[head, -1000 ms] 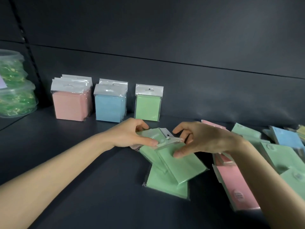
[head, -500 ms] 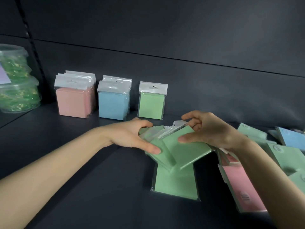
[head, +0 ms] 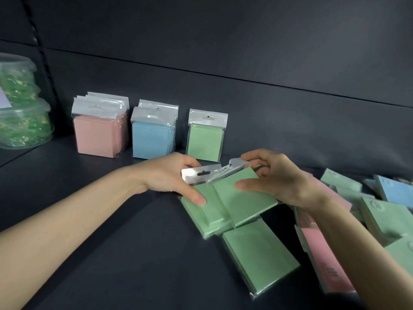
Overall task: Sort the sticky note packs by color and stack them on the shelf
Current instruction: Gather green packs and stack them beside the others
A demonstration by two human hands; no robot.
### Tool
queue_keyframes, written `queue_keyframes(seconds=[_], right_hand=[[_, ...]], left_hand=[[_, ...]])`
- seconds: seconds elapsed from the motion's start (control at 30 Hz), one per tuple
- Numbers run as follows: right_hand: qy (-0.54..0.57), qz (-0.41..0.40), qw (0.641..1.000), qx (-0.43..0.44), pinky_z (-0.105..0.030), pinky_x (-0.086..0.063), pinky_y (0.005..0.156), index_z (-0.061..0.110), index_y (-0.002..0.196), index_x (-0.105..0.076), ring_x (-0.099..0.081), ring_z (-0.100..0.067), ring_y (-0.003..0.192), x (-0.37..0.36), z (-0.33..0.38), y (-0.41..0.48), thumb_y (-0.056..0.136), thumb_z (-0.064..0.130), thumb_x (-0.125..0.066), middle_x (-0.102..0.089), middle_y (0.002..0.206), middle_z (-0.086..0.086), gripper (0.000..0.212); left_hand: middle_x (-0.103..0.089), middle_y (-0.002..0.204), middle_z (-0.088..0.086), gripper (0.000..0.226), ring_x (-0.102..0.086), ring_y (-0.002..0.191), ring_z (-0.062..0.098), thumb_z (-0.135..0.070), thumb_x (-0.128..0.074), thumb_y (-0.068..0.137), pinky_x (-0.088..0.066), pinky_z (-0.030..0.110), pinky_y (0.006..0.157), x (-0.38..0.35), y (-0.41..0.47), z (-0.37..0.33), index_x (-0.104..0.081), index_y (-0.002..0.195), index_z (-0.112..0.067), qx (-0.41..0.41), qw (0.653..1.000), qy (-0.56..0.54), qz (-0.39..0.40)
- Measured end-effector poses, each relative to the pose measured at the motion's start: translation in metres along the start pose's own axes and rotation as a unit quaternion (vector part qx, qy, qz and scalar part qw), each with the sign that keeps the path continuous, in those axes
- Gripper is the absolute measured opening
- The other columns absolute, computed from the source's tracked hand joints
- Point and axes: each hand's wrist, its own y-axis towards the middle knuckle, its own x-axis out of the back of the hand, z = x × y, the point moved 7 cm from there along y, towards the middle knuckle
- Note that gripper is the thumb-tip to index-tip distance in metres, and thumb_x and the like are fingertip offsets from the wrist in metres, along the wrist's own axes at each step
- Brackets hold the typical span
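Print (head: 332,272) on pink pack (head: 319,249) unreadable; left hand (head: 165,175), right hand (head: 279,182) grip green packs (head: 245,204).

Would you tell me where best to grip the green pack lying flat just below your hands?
The green pack lies flat with its far end hidden behind the held packs, and a pink pack lies close on its right. I'd lift its free left edge, coming from above and the left.

We see glossy clear plastic wrap on the paper note packs (head: 243,200) and a matt dark shelf (head: 111,253).
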Motion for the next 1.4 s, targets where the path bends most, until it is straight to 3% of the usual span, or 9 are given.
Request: queue_keyframes(seconds=[0.13, 0.23, 0.37, 0.43, 0.7, 0.83, 1.03, 1.23, 1.4], right_hand=[[-0.001, -0.006, 1.000, 0.022, -0.015, -0.038, 0.064, 0.032, 0.109, -0.056, -0.046, 0.006, 0.048, -0.001, 0.000, 0.000, 0.068, 0.023, -0.080, -0.055, 0.096, 0.004, 0.049], [0.023, -0.022, 0.999, 0.038, -0.013, -0.045, 0.063, 0.025, 0.117, -0.053, -0.052, 0.004, 0.056, 0.001, 0.004, -0.002, 0.075, 0.013, -0.075, -0.055, 0.096, 0.007, 0.049], [0.067, -0.065, 0.994, 0.065, -0.007, -0.043, 0.058, 0.019, 0.123, -0.048, -0.051, 0.005, 0.056, 0.007, 0.007, -0.004, 0.080, 0.005, -0.071, -0.055, 0.093, 0.009, 0.051], [0.080, -0.076, 0.991, 0.070, -0.007, -0.043, 0.057, 0.018, 0.123, -0.046, -0.052, 0.006, 0.054, 0.006, 0.007, -0.003, 0.081, 0.006, -0.071, -0.058, 0.096, 0.007, 0.051], [0.071, -0.082, 0.991, 0.077, -0.025, -0.052, 0.074, 0.018, 0.115, -0.050, -0.062, -0.004, 0.078, -0.012, 0.008, -0.003, 0.079, 0.018, -0.073, -0.065, 0.096, 0.002, 0.042], [0.062, -0.070, 0.993, 0.067, -0.035, -0.055, 0.082, 0.024, 0.108, -0.050, -0.064, -0.012, 0.091, -0.012, 0.009, -0.004, 0.078, 0.023, -0.075, -0.064, 0.104, 0.007, 0.039], [0.044, 0.014, 0.997, 0.057, -0.048, -0.053, 0.086, 0.015, 0.113, -0.052, -0.063, -0.039, 0.092, -0.021, 0.008, -0.002, 0.077, 0.002, -0.069, -0.072, 0.099, 0.000, 0.042], [0.021, -0.032, 0.998, 0.049, -0.034, -0.056, 0.077, 0.009, 0.104, -0.057, -0.068, -0.018, 0.073, -0.018, 0.012, 0.016, 0.074, 0.004, -0.074, -0.071, 0.090, 0.003, 0.035], [-0.022, -0.058, 0.997, 0.035, -0.041, -0.056, 0.082, 0.011, 0.104, -0.056, -0.068, -0.018, 0.080, -0.022, 0.019, 0.046, 0.073, 0.009, -0.074, -0.067, 0.085, 0.004, 0.036]], left_hand=[[-0.073, 0.099, -0.005, 0.065, -0.067, 0.089, 0.017, -0.021, -0.091, 0.054, -0.050, 0.036, 0.092, 0.004, 0.000, -0.003, -0.060, 0.111, -0.026, -0.028, 0.996, -0.082, -0.034], [-0.072, 0.104, -0.003, 0.057, -0.067, 0.084, 0.024, -0.004, -0.086, 0.061, -0.051, 0.037, 0.091, 0.011, -0.003, -0.010, -0.062, 0.110, -0.021, -0.069, 0.981, -0.160, -0.080], [-0.068, 0.113, -0.001, 0.061, -0.062, 0.066, 0.011, 0.011, -0.077, 0.066, -0.053, 0.024, 0.071, 0.012, -0.005, -0.015, -0.063, 0.115, -0.022, -0.100, 0.948, -0.287, -0.093], [-0.067, 0.116, -0.002, 0.062, -0.061, 0.067, 0.008, 0.008, -0.077, 0.067, -0.053, 0.024, 0.073, 0.008, -0.005, -0.018, -0.062, 0.118, -0.024, -0.115, 0.941, -0.306, -0.089], [-0.069, 0.111, -0.009, 0.062, -0.063, 0.105, 0.028, -0.014, -0.087, 0.060, -0.052, 0.043, 0.094, -0.001, -0.006, -0.023, -0.062, 0.114, -0.031, -0.133, 0.938, -0.287, -0.140], [-0.070, 0.105, -0.011, 0.052, -0.063, 0.101, 0.027, -0.003, -0.081, 0.068, -0.053, 0.038, 0.091, 0.006, -0.010, -0.029, -0.064, 0.110, -0.029, -0.157, 0.941, -0.247, -0.171], [-0.070, 0.101, -0.008, 0.043, -0.063, 0.079, 0.004, 0.000, -0.078, 0.071, -0.053, 0.026, 0.079, 0.016, -0.012, -0.030, -0.062, 0.107, -0.017, -0.182, 0.940, -0.200, -0.208], [-0.060, 0.094, 0.005, 0.042, -0.060, 0.077, 0.023, -0.024, -0.080, 0.065, -0.053, 0.048, 0.081, 0.036, 0.001, -0.029, -0.056, 0.093, -0.006, -0.163, 0.955, -0.068, -0.239], [-0.061, 0.090, 0.003, 0.044, -0.062, 0.084, 0.020, -0.010, -0.076, 0.073, -0.053, 0.035, 0.075, 0.065, 0.015, -0.040, -0.055, 0.111, -0.020, -0.153, 0.953, 0.037, -0.260]])
